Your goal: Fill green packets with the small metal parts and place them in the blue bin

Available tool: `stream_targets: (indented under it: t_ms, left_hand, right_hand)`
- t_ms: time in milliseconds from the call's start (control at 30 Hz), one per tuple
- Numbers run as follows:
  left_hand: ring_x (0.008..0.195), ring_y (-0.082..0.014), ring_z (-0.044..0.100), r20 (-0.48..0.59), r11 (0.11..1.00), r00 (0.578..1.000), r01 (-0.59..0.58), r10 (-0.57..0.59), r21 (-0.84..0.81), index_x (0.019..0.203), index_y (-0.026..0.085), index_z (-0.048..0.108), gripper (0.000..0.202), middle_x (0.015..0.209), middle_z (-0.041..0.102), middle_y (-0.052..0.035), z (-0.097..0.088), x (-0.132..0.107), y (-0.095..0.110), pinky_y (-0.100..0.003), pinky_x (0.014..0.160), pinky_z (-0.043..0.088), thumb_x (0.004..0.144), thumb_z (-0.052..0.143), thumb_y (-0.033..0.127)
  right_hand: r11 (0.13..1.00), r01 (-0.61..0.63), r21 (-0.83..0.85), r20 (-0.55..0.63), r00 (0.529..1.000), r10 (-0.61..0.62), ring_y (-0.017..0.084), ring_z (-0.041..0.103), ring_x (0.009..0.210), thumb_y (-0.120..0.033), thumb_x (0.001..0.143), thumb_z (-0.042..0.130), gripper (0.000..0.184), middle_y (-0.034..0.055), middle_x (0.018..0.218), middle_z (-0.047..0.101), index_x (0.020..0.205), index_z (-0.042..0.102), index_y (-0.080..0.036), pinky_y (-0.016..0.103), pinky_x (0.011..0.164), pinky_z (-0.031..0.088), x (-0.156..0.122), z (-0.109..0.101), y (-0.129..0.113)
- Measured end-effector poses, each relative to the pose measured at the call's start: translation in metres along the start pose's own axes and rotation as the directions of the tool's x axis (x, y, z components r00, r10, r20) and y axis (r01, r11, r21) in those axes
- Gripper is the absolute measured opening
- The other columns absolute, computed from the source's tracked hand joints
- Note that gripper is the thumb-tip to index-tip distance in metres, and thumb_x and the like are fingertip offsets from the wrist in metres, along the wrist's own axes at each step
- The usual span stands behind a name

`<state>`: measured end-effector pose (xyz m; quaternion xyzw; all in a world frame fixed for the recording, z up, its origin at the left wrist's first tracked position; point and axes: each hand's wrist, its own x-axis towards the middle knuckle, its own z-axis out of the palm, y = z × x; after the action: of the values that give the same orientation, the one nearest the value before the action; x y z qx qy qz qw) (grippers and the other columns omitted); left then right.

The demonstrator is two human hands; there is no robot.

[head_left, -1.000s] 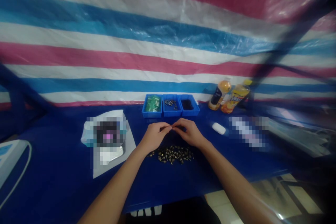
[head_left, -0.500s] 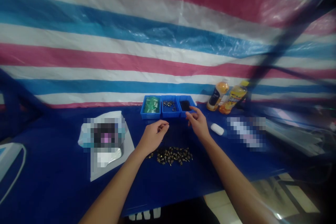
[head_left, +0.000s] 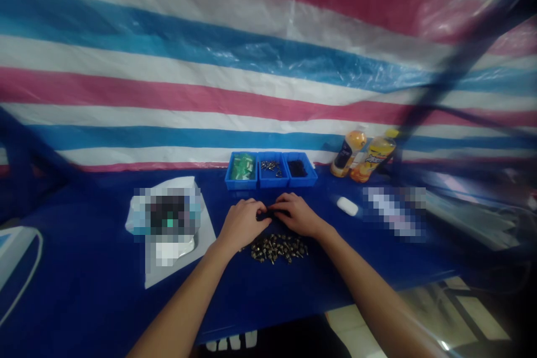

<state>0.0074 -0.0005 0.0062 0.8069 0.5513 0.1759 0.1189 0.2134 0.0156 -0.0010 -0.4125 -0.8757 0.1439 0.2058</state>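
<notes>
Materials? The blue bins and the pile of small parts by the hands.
The blue bins look like moulded plastic, judging by their smooth, evenly coloured walls. The pile of small parts looks like metal, brassy with dull glints, though the parts are too small to be sure.

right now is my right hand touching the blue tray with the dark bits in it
Apart. The head view shows the right hand resting nearer the person than the blue tray, with a narrow strip of blue table cover showing between fingers and tray.
</notes>
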Motion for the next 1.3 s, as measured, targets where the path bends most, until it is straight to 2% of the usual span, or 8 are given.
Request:
stream_targets:
  t_ms: [367,533,633,833,1100,1300]
  left_hand:
    - [0.088,-0.0224,0.059,0.027,0.999,0.999,-0.033,0.034,-0.017,0.085,0.027,0.069,0.012,0.091,0.067,-0.0017,-0.002,0.000,0.006,-0.033,0.076,0.039,0.084,0.058,0.030]
    - [0.087,-0.0213,0.059,0.030,0.999,0.999,-0.039,0.040,-0.018,0.085,0.026,0.069,0.015,0.091,0.067,-0.0016,-0.002,0.000,0.007,-0.032,0.073,0.038,0.086,0.054,0.027]
    - [0.088,-0.0212,0.059,0.031,0.999,0.999,-0.040,0.040,-0.018,0.085,0.026,0.068,0.014,0.091,0.067,-0.0016,-0.003,0.000,0.007,-0.032,0.073,0.037,0.086,0.054,0.027]
    - [0.090,-0.0214,0.059,0.039,0.999,0.999,-0.030,0.031,-0.022,0.086,0.026,0.068,0.013,0.092,0.067,-0.0016,-0.002,-0.001,0.006,-0.032,0.074,0.037,0.086,0.055,0.028]
    - [0.091,-0.0214,0.060,0.040,0.999,0.999,-0.025,0.025,-0.022,0.087,0.025,0.068,0.013,0.093,0.067,-0.0019,-0.005,0.000,0.007,-0.032,0.076,0.039,0.086,0.055,0.027]
    - [0.091,-0.0217,0.060,0.037,0.999,0.999,-0.026,0.027,-0.029,0.087,0.025,0.068,0.014,0.093,0.067,-0.0018,-0.006,-0.001,0.007,-0.033,0.076,0.040,0.087,0.054,0.027]
  right_hand:
    - [0.997,-0.004,-0.073,-0.008,1.000,0.003,0.019,0.053,0.094,-0.027,0.091,0.059,0.018,0.0049,0.107,0.060,0.106,0.068,-0.026,0.035,0.083,0.038,0.001,0.002,-0.004]
    - [0.997,0.023,-0.072,-0.015,1.000,-0.024,0.019,0.053,0.095,-0.027,0.092,0.058,0.021,0.0057,0.109,0.059,0.111,0.067,-0.027,0.035,0.083,0.038,0.001,0.004,-0.004]
    - [0.998,0.024,-0.055,-0.024,0.999,-0.026,0.019,0.053,0.095,-0.028,0.092,0.059,0.016,0.0059,0.108,0.059,0.103,0.070,-0.026,0.035,0.084,0.039,0.001,0.007,-0.001]
    - [0.999,0.006,0.047,-0.053,0.999,-0.004,0.018,0.056,0.095,-0.022,0.087,0.064,0.008,0.0043,0.103,0.062,0.093,0.069,-0.023,0.034,0.088,0.041,0.003,0.008,0.003]
    - [0.951,-0.041,0.307,-0.171,0.980,0.097,0.015,0.063,0.086,-0.016,0.088,0.059,0.014,0.0038,0.093,0.069,0.095,0.071,-0.020,0.028,0.080,0.047,0.004,0.000,0.005]
    - [0.914,-0.143,0.379,-0.186,0.956,0.226,0.016,0.064,0.081,-0.025,0.085,0.062,0.015,0.0030,0.093,0.073,0.094,0.074,-0.022,0.028,0.075,0.046,0.004,-0.005,0.008]
